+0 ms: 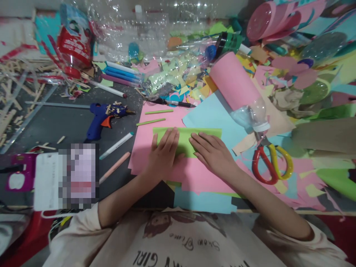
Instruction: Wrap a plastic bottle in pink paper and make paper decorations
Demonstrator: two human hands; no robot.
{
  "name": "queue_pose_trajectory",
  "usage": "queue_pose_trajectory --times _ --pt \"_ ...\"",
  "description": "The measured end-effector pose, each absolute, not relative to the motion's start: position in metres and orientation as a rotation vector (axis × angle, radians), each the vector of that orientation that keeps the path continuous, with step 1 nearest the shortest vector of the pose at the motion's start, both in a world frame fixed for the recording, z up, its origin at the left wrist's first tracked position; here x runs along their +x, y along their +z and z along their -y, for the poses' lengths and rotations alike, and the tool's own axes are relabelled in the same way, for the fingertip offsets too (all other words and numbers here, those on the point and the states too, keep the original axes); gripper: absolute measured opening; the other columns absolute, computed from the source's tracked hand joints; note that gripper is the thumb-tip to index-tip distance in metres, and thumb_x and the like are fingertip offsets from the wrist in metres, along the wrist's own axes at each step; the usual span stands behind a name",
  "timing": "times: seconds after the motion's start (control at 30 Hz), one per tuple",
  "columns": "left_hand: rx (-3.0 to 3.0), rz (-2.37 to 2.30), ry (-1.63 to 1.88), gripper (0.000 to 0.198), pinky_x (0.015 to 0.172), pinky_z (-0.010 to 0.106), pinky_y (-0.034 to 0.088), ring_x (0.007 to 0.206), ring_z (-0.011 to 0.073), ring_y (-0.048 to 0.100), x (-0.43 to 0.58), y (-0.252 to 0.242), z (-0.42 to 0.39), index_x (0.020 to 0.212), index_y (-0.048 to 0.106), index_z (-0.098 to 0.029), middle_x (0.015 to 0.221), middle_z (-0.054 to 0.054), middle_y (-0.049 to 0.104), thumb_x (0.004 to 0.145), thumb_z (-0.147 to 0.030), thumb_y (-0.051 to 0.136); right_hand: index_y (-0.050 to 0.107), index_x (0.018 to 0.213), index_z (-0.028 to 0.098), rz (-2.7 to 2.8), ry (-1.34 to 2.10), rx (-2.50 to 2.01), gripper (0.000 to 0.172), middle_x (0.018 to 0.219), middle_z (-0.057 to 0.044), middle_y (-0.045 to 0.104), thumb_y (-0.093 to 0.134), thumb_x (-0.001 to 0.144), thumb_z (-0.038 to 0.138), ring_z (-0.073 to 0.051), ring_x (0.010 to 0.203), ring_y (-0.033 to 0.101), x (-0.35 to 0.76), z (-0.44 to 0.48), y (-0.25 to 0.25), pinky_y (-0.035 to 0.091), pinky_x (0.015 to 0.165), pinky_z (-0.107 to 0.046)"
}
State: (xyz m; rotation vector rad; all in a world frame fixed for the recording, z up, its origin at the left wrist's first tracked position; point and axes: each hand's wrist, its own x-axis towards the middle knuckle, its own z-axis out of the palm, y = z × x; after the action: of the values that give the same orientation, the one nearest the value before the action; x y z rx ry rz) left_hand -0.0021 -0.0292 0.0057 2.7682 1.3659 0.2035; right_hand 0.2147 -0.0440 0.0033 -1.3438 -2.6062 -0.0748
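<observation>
A green paper strip [185,142] lies flat across a sheet of pink paper [144,148]. My left hand [164,154] rests on the strip's left part, its fingers stretched out and pointing away from me. On the right part lies my right hand [211,152], palm down with the fingers extended. Both hands press on the paper and grip nothing. Two thin rolled green sticks, one [159,111] above the other [150,122], lie on the pink sheet beyond my left hand. A black pen [169,103] lies at its far edge.
At the left are a blue glue gun [97,118] and markers [116,145]. Scissors [271,163] with red and yellow handles lie at the right, below a pink-wrapped bottle [236,83]. Paper scraps, a red-labelled bottle [75,44] and clear plastic crowd the back.
</observation>
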Motion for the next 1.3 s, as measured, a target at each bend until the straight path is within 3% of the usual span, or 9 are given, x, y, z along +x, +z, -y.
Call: queue_pose_trajectory --times 0.57,0.83,1.1,1.3 --pt "2.735 -1.341 0.223 0.057 0.118 0.049 0.023 0.138 0.0315 0.045 -0.003 0.003 0.029 0.147 0.038 -0.004 0.145 0.021 0.052 0.1 -0.037 0.035 0.063 0.129 0.017 2.58 0.018 -1.357 0.036 0.132 -0.01 0.068 0.042 0.101 0.026 -0.022 0.122 0.059 0.215 0.043 0.002 0.047 0.099 -0.038" --pt "2.667 -1.372 0.15 0.057 0.116 0.052 0.023 0.139 0.032 0.043 -0.001 0.005 0.028 0.15 0.036 -0.012 0.15 0.018 0.047 0.099 -0.037 0.038 0.064 0.125 0.012 2.577 0.186 -1.37 0.036 0.128 -0.013 0.069 0.043 0.1 0.027 -0.025 0.117 0.059 0.209 0.037 0.017 0.05 0.097 -0.042" --pt "2.68 -1.381 0.121 0.058 0.112 0.054 0.026 0.137 0.033 0.044 0.002 0.006 0.027 0.149 0.038 -0.012 0.15 0.018 0.048 0.098 -0.037 0.039 0.055 0.135 0.006 2.697 0.099 -1.474 0.041 0.106 -0.016 0.069 0.041 0.096 0.014 -0.027 0.088 0.053 0.184 0.016 0.019 0.043 0.074 -0.04" --pt "2.613 -1.377 0.114 0.053 0.112 0.053 0.03 0.137 0.032 0.044 -0.002 0.009 0.022 0.146 0.042 -0.015 0.151 0.017 0.047 0.098 -0.036 0.042 0.055 0.132 0.008 2.629 0.072 -1.563 0.04 0.109 -0.015 0.066 0.043 0.095 0.014 -0.025 0.089 0.05 0.185 0.019 0.019 0.037 0.073 -0.037"
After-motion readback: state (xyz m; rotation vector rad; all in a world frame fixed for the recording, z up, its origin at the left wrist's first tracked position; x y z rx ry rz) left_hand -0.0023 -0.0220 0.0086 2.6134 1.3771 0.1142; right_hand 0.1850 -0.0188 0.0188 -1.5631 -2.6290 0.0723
